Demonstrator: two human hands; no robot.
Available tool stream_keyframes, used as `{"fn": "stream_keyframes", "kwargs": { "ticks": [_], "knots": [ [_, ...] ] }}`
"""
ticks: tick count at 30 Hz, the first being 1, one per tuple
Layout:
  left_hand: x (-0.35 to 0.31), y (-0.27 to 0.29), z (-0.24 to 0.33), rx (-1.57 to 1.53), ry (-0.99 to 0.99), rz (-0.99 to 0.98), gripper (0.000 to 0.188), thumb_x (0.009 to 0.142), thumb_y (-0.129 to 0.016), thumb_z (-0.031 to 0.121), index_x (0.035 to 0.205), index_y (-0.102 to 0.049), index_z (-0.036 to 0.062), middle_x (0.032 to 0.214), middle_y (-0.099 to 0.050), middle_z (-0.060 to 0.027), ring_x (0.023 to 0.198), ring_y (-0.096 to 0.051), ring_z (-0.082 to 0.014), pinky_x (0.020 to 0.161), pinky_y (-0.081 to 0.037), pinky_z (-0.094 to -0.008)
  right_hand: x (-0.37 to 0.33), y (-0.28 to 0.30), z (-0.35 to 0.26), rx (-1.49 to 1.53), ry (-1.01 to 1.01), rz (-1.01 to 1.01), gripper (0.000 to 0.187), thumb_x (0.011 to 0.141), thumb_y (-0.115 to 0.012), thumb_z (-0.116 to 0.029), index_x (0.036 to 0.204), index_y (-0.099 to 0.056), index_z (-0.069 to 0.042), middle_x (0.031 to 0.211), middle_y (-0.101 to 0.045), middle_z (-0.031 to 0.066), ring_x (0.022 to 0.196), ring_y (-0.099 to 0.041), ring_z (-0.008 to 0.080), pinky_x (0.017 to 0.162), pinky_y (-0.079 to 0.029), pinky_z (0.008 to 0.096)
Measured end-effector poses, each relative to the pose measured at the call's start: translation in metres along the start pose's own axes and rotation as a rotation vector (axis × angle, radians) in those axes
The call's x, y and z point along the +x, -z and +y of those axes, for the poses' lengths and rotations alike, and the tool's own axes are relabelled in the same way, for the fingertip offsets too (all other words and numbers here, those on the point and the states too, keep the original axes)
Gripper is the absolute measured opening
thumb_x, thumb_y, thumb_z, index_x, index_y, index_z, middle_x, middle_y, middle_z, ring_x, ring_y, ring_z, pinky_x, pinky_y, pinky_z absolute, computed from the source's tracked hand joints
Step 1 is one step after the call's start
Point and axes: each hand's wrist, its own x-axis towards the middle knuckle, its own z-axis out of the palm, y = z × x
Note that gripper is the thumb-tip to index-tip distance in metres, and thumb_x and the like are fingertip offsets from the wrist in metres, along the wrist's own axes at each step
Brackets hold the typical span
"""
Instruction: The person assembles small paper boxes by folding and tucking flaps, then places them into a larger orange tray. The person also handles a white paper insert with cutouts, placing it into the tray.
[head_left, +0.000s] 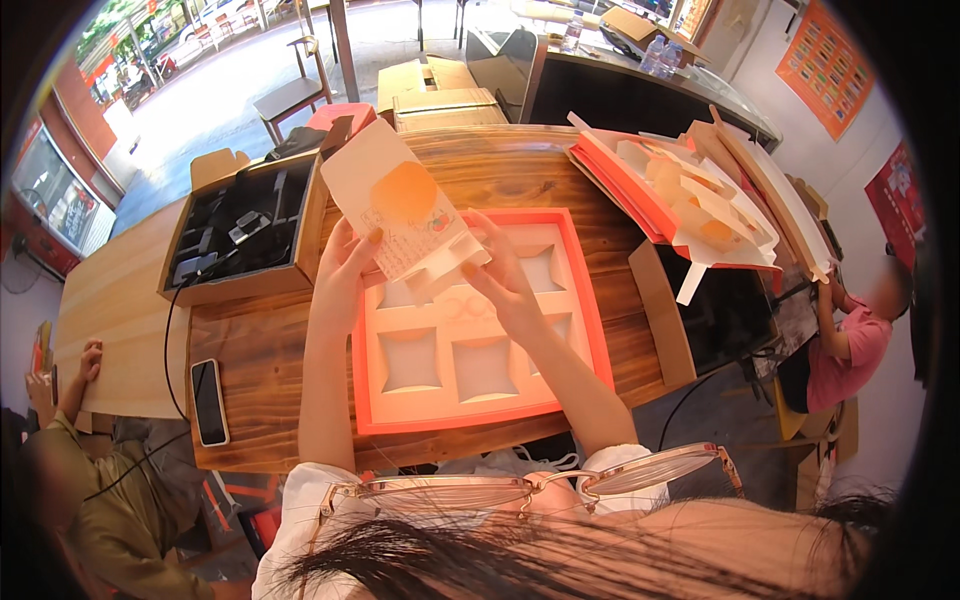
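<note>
Both hands hold a pale folding carton (385, 180) printed with an orange circle, tilted above the table. My left hand (345, 268) grips its lower left edge, the thumb lying on the printed face. At its lower right end, my right hand (503, 278) pinches the folded flaps between thumb and fingers. Directly beneath lies a shallow red-orange box (592, 320) with a pale insert (445, 345) that has several square cutouts. Part of the insert is hidden by my hands and the carton.
On the left stand an open cardboard box (298, 240) with black compartments and a phone (209, 402). Flat red and white cartons (690, 190) are piled at the far right, above another cardboard box (660, 310). A black cable crosses the left side. People sit at both sides.
</note>
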Motion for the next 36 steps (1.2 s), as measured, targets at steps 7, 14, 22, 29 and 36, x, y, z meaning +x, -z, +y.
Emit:
{"fn": "stream_keyframes", "kwargs": {
  "ticks": [7,14,22,29,36],
  "knots": [
    [0.002,0.007,0.001,-0.17,-0.053,0.05,0.054,0.093,-0.058,0.02,0.137,-0.033,0.0021,0.115,-0.061,-0.0145,0.103,-0.064,-0.0214,0.084,-0.055,-0.0344,0.0,0.007,0.004,0.024,-0.029,-0.003,0.049,0.096,-0.053,-0.017,0.138,-0.03,-0.004,0.112,-0.059,0.0119,0.102,-0.056,0.0179,0.091,-0.041,0.0319],
    [-0.001,-0.005,0.003,0.054,-0.095,0.106,0.064,0.088,-0.066,0.019,0.139,-0.029,0.0034,0.116,-0.061,-0.0153,0.104,-0.063,-0.021,0.085,-0.054,-0.0352,0.001,0.013,0.013,-0.08,-0.113,0.013,0.026,0.097,-0.054,-0.023,0.109,-0.055,0.0,0.094,-0.062,0.0061,0.088,-0.058,0.0135,0.084,-0.044,0.0291],
    [0.003,0.012,0.003,-0.105,-0.094,0.081,0.056,0.094,-0.056,0.026,0.138,-0.032,0.001,0.12,-0.059,-0.0157,0.108,-0.061,-0.0225,0.087,-0.054,-0.0371,0.001,0.002,-0.002,-0.12,-0.096,0.051,0.026,0.098,-0.052,-0.021,0.109,-0.06,0.0,0.094,-0.062,0.0022,0.086,-0.056,0.0106,0.082,-0.044,0.0265],
    [-0.002,0.009,0.008,-0.252,0.028,-0.051,0.05,0.099,-0.045,0.035,0.135,-0.039,0.0005,0.127,-0.056,-0.0134,0.113,-0.059,-0.022,0.091,-0.053,-0.0358,0.002,0.001,-0.004,-0.075,-0.104,0.07,0.024,0.097,-0.053,-0.02,0.109,-0.062,-0.001,0.093,-0.062,0.0007,0.087,-0.054,0.0092,0.08,-0.044,0.0255],
    [0.002,0.008,0.001,-0.287,0.106,-0.056,0.051,0.099,-0.044,0.034,0.137,-0.037,0.0,0.129,-0.055,-0.0147,0.115,-0.058,-0.0233,0.092,-0.053,-0.0383,-0.002,0.011,0.001,0.135,-0.069,-0.03,0.018,0.092,-0.06,-0.016,0.102,-0.064,-0.001,0.088,-0.064,0.0037,0.08,-0.057,0.0112,0.075,-0.045,0.0258]
  ]
}}
